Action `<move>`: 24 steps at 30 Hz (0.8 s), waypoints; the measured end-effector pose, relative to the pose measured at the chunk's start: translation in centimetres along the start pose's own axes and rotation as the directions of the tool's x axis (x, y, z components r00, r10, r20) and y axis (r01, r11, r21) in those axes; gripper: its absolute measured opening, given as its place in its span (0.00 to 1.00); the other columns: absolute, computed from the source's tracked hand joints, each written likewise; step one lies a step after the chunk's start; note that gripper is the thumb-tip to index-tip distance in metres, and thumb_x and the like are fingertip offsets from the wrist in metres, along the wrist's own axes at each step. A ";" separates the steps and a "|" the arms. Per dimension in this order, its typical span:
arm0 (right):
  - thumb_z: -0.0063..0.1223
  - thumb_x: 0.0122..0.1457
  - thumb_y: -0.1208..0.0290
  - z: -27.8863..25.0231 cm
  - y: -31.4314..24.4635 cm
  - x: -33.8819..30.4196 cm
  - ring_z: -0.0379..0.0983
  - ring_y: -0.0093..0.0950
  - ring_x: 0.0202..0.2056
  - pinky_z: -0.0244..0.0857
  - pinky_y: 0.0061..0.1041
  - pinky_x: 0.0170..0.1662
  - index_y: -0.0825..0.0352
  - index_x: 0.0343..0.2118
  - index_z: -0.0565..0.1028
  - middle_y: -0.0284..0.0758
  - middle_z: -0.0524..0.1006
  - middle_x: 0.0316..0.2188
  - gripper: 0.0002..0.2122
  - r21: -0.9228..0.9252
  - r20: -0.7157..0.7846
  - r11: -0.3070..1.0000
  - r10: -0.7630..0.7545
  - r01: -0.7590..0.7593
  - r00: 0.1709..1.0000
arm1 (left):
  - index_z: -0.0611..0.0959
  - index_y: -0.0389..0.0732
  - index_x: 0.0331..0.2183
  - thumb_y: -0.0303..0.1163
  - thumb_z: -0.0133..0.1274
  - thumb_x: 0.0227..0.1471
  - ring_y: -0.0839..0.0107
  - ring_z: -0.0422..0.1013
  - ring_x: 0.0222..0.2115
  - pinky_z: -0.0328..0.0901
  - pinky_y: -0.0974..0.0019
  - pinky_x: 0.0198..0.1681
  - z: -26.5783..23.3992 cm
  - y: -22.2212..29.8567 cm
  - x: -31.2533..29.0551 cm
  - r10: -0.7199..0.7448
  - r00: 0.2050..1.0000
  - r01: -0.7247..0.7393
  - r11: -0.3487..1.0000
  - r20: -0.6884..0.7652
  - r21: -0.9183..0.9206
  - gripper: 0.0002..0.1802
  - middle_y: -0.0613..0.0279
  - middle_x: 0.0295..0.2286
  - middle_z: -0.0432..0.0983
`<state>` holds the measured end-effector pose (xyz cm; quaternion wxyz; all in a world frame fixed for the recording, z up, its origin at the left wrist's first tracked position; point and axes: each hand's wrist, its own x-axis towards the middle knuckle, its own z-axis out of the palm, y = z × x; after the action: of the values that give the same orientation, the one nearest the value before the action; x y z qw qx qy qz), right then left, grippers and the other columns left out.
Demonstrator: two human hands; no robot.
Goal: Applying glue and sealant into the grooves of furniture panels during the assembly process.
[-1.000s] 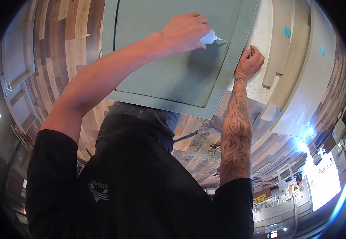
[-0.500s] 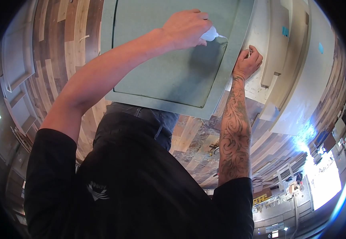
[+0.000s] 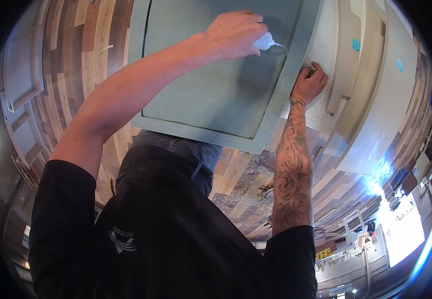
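While the left hand (image 3: 238, 35) holds a white bottle (image 3: 263, 42), grip closed, the strand (image 3: 285, 47) over the panel (image 3: 191, 97) seems only part-laid; the right hand (image 3: 311, 82) half-curls, contents unclear.

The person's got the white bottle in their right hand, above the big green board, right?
Not quite. The head view shows the white bottle in the left hand, not the right one. It is above the big green board, as you said.
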<state>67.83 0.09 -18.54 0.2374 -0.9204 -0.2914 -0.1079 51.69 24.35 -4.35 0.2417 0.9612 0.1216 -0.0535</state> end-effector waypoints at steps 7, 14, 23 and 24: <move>0.55 0.57 0.73 -0.1 -0.2 -0.2 0.69 0.37 0.45 0.63 0.39 0.53 0.58 0.44 0.77 0.34 0.74 0.34 0.11 0.014 0.020 0.999 0.032 -0.032 0.999 | 0.85 0.44 0.38 0.40 0.70 0.47 0.60 0.74 0.45 0.73 0.55 0.44 -0.7 0.1 0.5 -0.019 0.999 0.019 1.000 0.050 -0.002 0.18 0.63 0.37 0.77; 0.55 0.57 0.73 0.0 -0.1 -0.2 0.69 0.37 0.45 0.64 0.40 0.52 0.58 0.44 0.77 0.34 0.74 0.32 0.11 0.010 -0.003 1.000 0.019 -0.019 1.000 | 0.85 0.43 0.39 0.40 0.70 0.47 0.59 0.74 0.45 0.73 0.54 0.44 -1.0 -0.2 1.0 -0.037 0.997 0.037 0.999 0.062 0.002 0.18 0.62 0.38 0.77; 0.55 0.57 0.73 0.0 -0.1 -0.2 0.70 0.37 0.42 0.65 0.40 0.51 0.58 0.44 0.77 0.34 0.74 0.34 0.12 -0.001 -0.011 1.000 0.013 -0.013 1.000 | 0.86 0.44 0.39 0.41 0.70 0.46 0.60 0.74 0.45 0.73 0.55 0.45 -1.5 -0.6 1.3 -0.026 0.998 0.025 1.000 0.056 0.017 0.18 0.62 0.37 0.78; 0.55 0.57 0.73 0.0 -0.1 -0.2 0.70 0.37 0.42 0.65 0.40 0.51 0.58 0.44 0.77 0.34 0.74 0.34 0.12 0.000 -0.010 1.000 0.019 -0.019 1.000 | 0.86 0.44 0.39 0.41 0.70 0.46 0.60 0.74 0.45 0.74 0.55 0.45 -1.5 -0.6 1.3 -0.026 0.998 0.025 1.000 0.059 0.019 0.18 0.62 0.37 0.78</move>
<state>67.61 0.06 -18.54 0.2399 -0.9225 -0.2816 -0.1104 52.87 25.89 -3.54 0.2356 0.9598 0.1261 -0.0863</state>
